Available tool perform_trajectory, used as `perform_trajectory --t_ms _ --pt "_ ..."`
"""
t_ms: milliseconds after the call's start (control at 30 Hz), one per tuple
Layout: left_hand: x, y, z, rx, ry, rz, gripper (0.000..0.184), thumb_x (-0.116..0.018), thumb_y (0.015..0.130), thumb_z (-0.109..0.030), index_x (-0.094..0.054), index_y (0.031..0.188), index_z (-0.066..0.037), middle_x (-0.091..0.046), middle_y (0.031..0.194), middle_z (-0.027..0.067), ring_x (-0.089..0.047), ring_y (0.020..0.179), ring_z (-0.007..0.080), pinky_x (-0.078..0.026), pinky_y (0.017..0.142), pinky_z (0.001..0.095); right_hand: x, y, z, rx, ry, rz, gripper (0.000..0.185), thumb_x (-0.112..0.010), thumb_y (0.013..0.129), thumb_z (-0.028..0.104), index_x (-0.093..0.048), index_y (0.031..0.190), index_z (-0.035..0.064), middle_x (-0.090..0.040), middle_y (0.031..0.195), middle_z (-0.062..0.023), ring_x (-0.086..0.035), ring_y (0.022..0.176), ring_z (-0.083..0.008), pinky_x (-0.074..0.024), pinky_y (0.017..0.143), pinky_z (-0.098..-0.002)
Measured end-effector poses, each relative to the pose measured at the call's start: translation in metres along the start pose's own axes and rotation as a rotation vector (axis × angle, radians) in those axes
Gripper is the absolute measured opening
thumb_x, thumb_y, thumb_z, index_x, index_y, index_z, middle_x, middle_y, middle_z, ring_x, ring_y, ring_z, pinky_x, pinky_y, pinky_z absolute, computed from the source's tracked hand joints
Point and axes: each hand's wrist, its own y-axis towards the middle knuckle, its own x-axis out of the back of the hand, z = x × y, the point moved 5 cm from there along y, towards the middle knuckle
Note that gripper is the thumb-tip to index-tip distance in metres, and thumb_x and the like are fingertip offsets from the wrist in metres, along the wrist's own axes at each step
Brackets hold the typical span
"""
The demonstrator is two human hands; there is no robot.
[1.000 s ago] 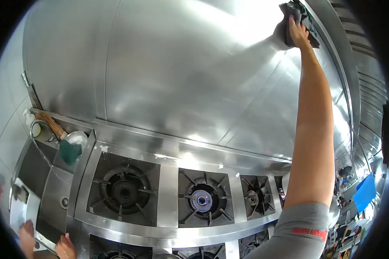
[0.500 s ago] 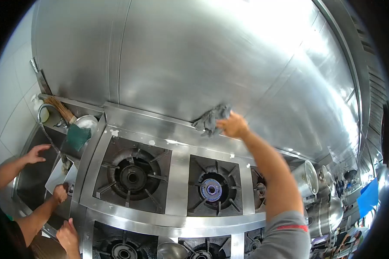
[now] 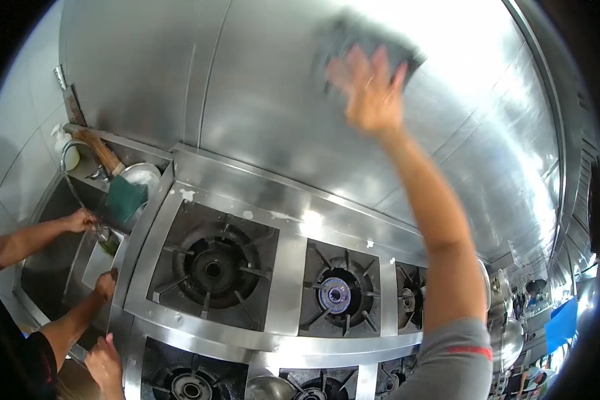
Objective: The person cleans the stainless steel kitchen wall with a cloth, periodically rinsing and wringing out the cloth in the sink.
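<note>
My right hand (image 3: 375, 100) is raised against the stainless steel wall panel (image 3: 267, 87), fingers spread over a dark grey cloth (image 3: 361, 41) that it holds to the metal; both are blurred by motion. Low on the left, my left hand (image 3: 104, 365) hovers near the stove's left edge with the thumb up and fingers loosely curled. Nothing shows in it. Below the wall panel stands the steel stove (image 3: 289, 287), where a burner (image 3: 335, 295) shows a blue flame.
Another person's hands (image 3: 81, 220) work at the sink (image 3: 43, 267) on the left, around a white container (image 3: 92, 273). A green scouring pad (image 3: 127, 199), a bamboo brush (image 3: 100, 150) and a soap bottle (image 3: 63, 147) sit behind it. Pots (image 3: 511, 343) stand at the right.
My right hand has moved the cloth up the wall from the ledge behind the burners. The other person's far hand has moved to the tap hose. My left hand stays low.
</note>
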Motion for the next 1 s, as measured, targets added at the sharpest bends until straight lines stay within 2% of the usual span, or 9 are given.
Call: perform_trajectory --t_ms 67,167,300,433,533,633,700,867,1000 --pt "0.001 -0.004 -0.004 0.013 0.023 0.023 0.038 -0.052 0.097 -0.031 -0.053 0.069 -0.006 -0.060 0.060 0.0162 -0.062 0.055 0.0341 -0.049 0.050 0.0431 -0.019 -0.084 0.083 0.220 0.229 0.557 0.066 -0.058 0.087 0.035 -0.031 0.147 0.0419 -0.023 0.157 0.0065 -0.035 0.137 -0.0307 -0.0320 0.106 -0.0605" --pt "0.002 -0.004 -0.002 0.002 -0.062 -0.013 0.037 -0.054 0.096 -0.031 -0.053 0.069 -0.007 -0.060 0.060 0.0151 -0.063 0.055 0.0332 -0.049 0.051 0.0425 -0.044 -0.181 0.124 0.411 0.485 0.890 0.065 -0.058 0.088 0.040 -0.029 0.146 0.0464 -0.036 0.150 0.0124 -0.049 0.117 -0.0119 -0.0343 0.107 -0.0423" --pt "-0.002 -0.006 -0.002 0.000 -0.051 -0.031 0.035 -0.056 0.095 -0.033 -0.053 0.070 -0.008 -0.060 0.060 0.0119 -0.063 0.056 0.0313 -0.049 0.051 0.0402 -0.045 -0.113 0.072 0.653 0.309 0.752 0.063 -0.059 0.086 0.038 -0.034 0.143 0.0466 -0.043 0.145 0.0117 -0.052 0.111 -0.0138 -0.0325 0.107 -0.0418" --pt "-0.015 -0.010 0.001 0.072 -0.059 0.061 0.033 -0.056 0.094 -0.033 -0.057 0.076 -0.006 -0.062 0.063 0.0136 -0.064 0.059 0.0312 -0.049 0.055 0.0422 0.000 0.075 0.009 0.322 0.083 0.297 0.068 -0.062 0.081 0.035 -0.036 0.142 0.0451 -0.032 0.153 0.0089 -0.046 0.123 -0.0216 -0.0346 0.102 -0.0527" --pt "-0.035 -0.016 0.004 0.044 -0.035 -0.012 0.034 -0.060 0.091 -0.038 -0.053 0.074 -0.008 -0.058 0.061 0.0110 -0.062 0.055 0.0284 -0.047 0.050 0.0408 0.004 0.186 -0.005 0.001 0.115 0.112 0.057 -0.049 0.092 0.042 -0.030 0.146 0.0451 -0.019 0.158 0.0078 -0.023 0.142 -0.0301 -0.0221 0.110 -0.0592" --pt "-0.034 -0.017 0.006 0.045 -0.006 -0.141 0.038 -0.064 0.087 -0.041 -0.049 0.070 -0.010 -0.052 0.057 0.0085 -0.057 0.050 0.0270 -0.043 0.044 0.0412 0.006 0.261 0.008 -0.187 0.180 0.070 0.051 -0.036 0.097 0.048 -0.028 0.147 0.0432 -0.022 0.158 0.0008 -0.020 0.144 -0.0342 -0.0163 0.112 -0.0596" --pt "-0.039 -0.022 0.007 0.052 -0.019 -0.177 0.039 -0.064 0.086 -0.042 -0.048 0.070 -0.010 -0.050 0.057 0.0080 -0.054 0.048 0.0270 -0.041 0.043 0.0418 0.053 0.286 0.031 -0.257 0.457 0.333 0.062 -0.028 0.099 0.048 -0.025 0.152 0.0163 -0.019 0.159 -0.0097 -0.017 0.145 -0.0368 -0.0118 0.114 -0.0606" --pt "-0.015 -0.015 0.004 0.070 -0.108 -0.109 0.037 -0.064 0.089 -0.036 -0.046 0.071 -0.009 -0.049 0.057 0.0091 -0.057 0.052 0.0290 -0.044 0.046 0.0405 0.042 0.357 0.009 -0.330 0.320 0.450 0.069 -0.026 0.099 0.053 -0.045 0.139 0.0003 -0.034 0.151 -0.0190 -0.028 0.141 -0.0361 -0.0201 0.115 -0.0516" --pt "-0.030 -0.019 0.007 0.038 -0.095 -0.144 0.039 -0.064 0.088 -0.039 -0.046 0.069 -0.009 -0.046 0.056 0.0081 -0.055 0.049 0.0275 -0.042 0.043 0.0405 0.024 0.367 -0.099 -0.405 0.200 0.351 0.058 -0.030 0.098 0.050 -0.036 0.144 0.0150 -0.032 0.151 -0.0220 -0.027 0.141 -0.0387 -0.0181 0.116 -0.0517"
